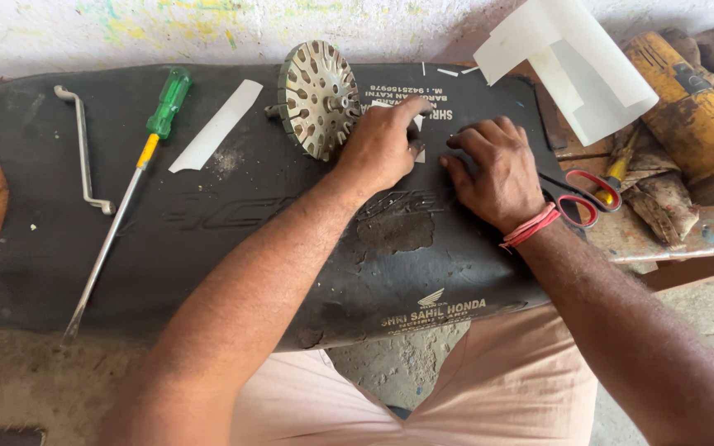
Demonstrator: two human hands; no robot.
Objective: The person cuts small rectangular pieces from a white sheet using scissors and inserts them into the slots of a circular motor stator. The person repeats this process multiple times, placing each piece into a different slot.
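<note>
Hands meet over a worn black seat cover [208, 223] spread flat across the table [671, 239]. The left hand [382, 144] presses down near the cover's upper edge, fingers curled, its index tip on a small white strip [417, 122] lying on the black surface; its grip is closed down onto the strip and cover, not wrapped around anything. The right hand [497, 169] lies just beside it, fingers bent and flat on the cover, holding nothing that shows. By my reading the step in hand is pressing a small white piece into place on the cover. A next move would call for steady fingertip pressure and a still cover.

A round slotted metal disc [318, 97] stands on edge, touching the left hand's back. A longer white strip [215, 125] lies to its left, then a green-handled screwdriver [154, 136] and a bent metal spanner [84, 153]. Red-handled scissors [580, 198] rest beside the right wrist; white paper sheets [572, 62] lie beyond.
</note>
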